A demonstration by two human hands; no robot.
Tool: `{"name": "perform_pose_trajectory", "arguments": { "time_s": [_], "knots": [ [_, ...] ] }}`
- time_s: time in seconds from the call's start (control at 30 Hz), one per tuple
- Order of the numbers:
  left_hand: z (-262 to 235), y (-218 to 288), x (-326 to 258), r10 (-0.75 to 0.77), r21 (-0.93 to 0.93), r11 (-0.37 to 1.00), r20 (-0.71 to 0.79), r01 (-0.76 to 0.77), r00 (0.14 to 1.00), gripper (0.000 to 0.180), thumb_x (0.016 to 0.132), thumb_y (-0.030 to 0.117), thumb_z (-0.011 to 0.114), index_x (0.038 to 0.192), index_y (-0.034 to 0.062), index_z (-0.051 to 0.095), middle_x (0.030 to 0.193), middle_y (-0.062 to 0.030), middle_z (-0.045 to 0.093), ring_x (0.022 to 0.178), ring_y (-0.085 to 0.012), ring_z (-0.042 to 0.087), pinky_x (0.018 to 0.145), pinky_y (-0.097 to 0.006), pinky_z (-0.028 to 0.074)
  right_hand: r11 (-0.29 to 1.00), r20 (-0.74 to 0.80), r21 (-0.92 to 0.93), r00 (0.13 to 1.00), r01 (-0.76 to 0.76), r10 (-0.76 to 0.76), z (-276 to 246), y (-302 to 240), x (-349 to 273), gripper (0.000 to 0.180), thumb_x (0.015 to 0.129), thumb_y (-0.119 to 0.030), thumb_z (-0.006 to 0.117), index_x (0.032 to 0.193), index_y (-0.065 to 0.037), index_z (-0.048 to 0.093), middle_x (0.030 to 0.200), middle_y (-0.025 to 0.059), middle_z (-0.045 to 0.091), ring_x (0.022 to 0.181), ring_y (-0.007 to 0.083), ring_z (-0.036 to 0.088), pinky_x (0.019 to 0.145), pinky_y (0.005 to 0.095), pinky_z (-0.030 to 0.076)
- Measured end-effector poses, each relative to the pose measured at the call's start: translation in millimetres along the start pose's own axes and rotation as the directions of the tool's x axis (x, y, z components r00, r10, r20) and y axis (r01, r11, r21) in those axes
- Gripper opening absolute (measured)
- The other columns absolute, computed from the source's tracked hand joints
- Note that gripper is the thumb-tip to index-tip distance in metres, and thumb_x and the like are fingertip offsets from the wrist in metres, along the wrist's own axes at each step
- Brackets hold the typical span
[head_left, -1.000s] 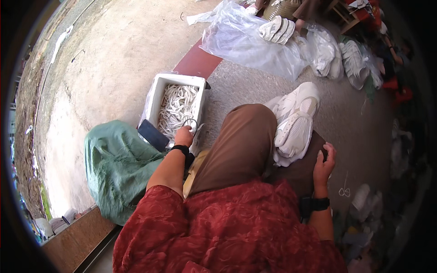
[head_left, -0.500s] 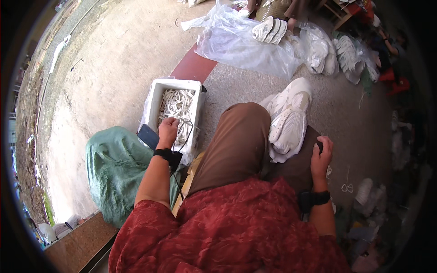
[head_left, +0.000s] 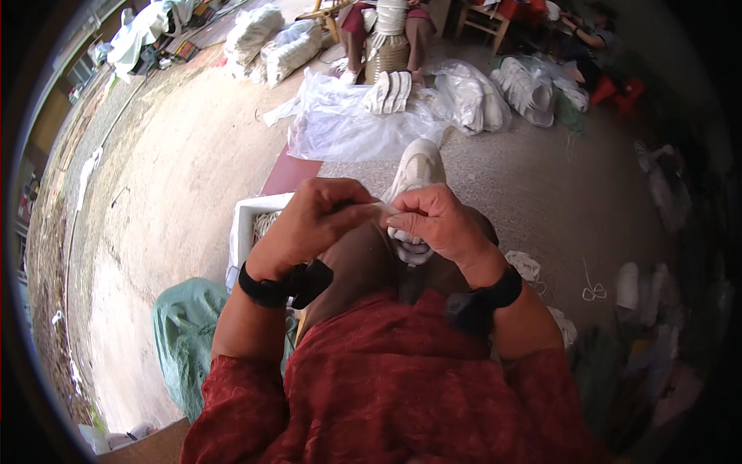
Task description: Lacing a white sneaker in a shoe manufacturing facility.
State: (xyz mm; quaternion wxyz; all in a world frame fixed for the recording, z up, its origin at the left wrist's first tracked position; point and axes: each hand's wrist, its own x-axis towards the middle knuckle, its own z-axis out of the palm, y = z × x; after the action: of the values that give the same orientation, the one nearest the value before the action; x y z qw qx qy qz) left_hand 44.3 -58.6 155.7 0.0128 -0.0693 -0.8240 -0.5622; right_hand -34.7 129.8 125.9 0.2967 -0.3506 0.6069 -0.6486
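Observation:
Above my lap, my left hand (head_left: 313,220) and my right hand (head_left: 442,226) meet fingertip to fingertip. Both pinch a short visible stretch of white shoelace (head_left: 383,209); its rest is hidden by my fingers. Just beyond and below them, a white mesh sneaker (head_left: 421,164) lies on my legs, toe pointing away, partly covered by my right hand. To the left stands a white foam box (head_left: 241,232) holding a heap of white laces (head_left: 265,223), mostly hidden behind my left hand and forearm.
A green sack (head_left: 185,332) sits at my left. Ahead, clear plastic sheeting (head_left: 332,127) lies on the floor with white shoe parts (head_left: 388,93) on it. Stuffed bags (head_left: 292,52) and a seated person (head_left: 413,42) are farther off. Loose white pieces (head_left: 525,267) lie at my right.
My left hand has left the lace box and come over my lap; my right hand has come in from my right thigh. Both now pinch the lace. My view has tilted up.

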Motion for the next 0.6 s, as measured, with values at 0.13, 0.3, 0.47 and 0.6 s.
{"name": "perform_pose_trajectory", "arguments": {
  "time_s": [0.13, 0.3, 0.47, 0.6],
  "knots": [
    [-4, -37, 1, -0.189, -0.092, 0.979, -0.061, 0.183, 0.98, 0.013, 0.082, 0.012, 0.061, 0.076, 0.0007, 0.061, 0.063, 0.0049, 0.051, 0.059, -0.0026, 0.041, 0.052, -0.02, 0.033, 0.99, -0.03, -0.041, 0.99, -0.138, 0.137, -36, 17, -26, 0.011, 0.083, -0.009, 0.06, 0.081, 0.001, 0.064, 0.068, -0.0015, 0.06, 0.062, 0.0048, 0.052, 0.057, 0.0196, 0.041],
    [2, -112, 1, -0.364, -0.071, 0.931, -0.14, 0.357, 0.921, 0.015, 0.079, 0.013, 0.061, 0.076, -0.0016, 0.063, 0.064, 0.0002, 0.056, 0.06, -0.0049, 0.048, 0.053, -0.023, 0.039, 0.907, -0.147, -0.411, 0.989, -0.085, 0.026, -65, 70, -36, 0.01, 0.08, -0.009, 0.06, 0.076, -0.001, 0.064, 0.062, 0.0043, 0.061, 0.057, 0.0078, 0.052, 0.054, 0.0243, 0.042],
    [28, -130, 19, 0.095, 0.83, 0.532, -0.257, 0.169, 0.962, 0.015, 0.075, 0.015, 0.059, 0.077, 0.0007, 0.062, 0.079, -0.0153, 0.061, 0.07, -0.0354, 0.059, 0.066, -0.041, 0.048, 0.83, -0.252, -0.537, 0.968, -0.151, 0.013, -62, 73, -29, 0.013, 0.078, -0.011, 0.059, 0.074, 0.001, 0.061, 0.061, 0.011, 0.059, 0.055, 0.0134, 0.054, 0.054, 0.0313, 0.043],
    [77, -89, 65, 0.31, 0.442, 0.866, -0.106, -0.235, 0.945, 0.027, 0.082, 0.014, 0.056, 0.104, -0.0018, 0.056, 0.092, -0.0179, 0.061, 0.079, -0.0307, 0.06, 0.069, -0.035, 0.048, 0.897, -0.161, -0.441, 0.985, -0.017, -0.06, -61, 96, -11, 0.014, 0.078, -0.011, 0.059, 0.075, 0.003, 0.06, 0.063, 0.0141, 0.059, 0.057, 0.0141, 0.053, 0.056, 0.0331, 0.044]
  ]
}}
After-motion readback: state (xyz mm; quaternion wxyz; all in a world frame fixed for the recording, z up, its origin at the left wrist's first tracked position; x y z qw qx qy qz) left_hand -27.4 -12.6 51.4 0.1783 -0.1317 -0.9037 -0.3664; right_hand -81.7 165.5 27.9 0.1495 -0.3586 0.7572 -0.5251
